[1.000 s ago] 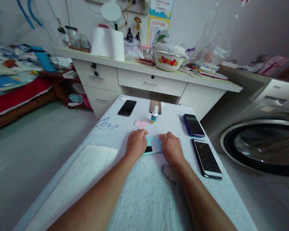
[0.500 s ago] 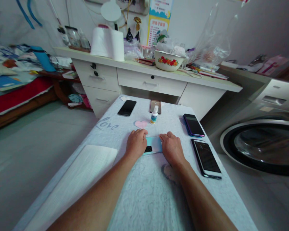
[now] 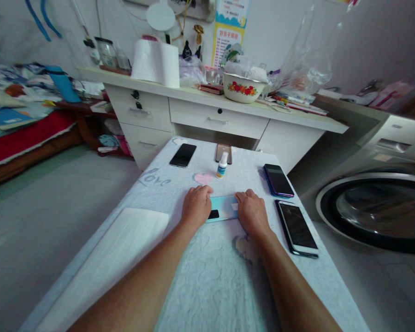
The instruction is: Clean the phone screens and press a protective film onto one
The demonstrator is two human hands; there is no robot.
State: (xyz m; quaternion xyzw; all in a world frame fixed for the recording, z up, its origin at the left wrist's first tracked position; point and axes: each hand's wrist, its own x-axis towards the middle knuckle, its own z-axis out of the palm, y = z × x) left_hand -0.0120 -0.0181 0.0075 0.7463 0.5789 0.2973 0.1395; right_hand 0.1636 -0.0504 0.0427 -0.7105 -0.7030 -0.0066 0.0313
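Note:
A light blue phone [image 3: 224, 207] lies back side up on the cloth-covered table [image 3: 207, 281], its dark camera block near the left end. My left hand [image 3: 196, 204] is closed around that left end. At the other end my right hand [image 3: 252, 211] has its fingers curled over the phone's edge, and a small pale patch shows beside the fingertips. Just beyond the phone stands a white spray bottle [image 3: 222, 166] with a blue and yellow label. Behind the bottle rests a brownish phone case [image 3: 223, 153].
A black phone [image 3: 183, 155] lies at the table's far left. On the right are a purple-edged phone [image 3: 278, 180] and a white-framed phone [image 3: 298, 229] on a dark case. A folded white cloth [image 3: 107, 267] covers the left side. Beyond stand a desk [image 3: 217, 115] and a washing machine [image 3: 383, 184].
My right hand has shifted slightly to the right along the phone, uncovering more of its back and the pale patch. My left hand stays at the left end.

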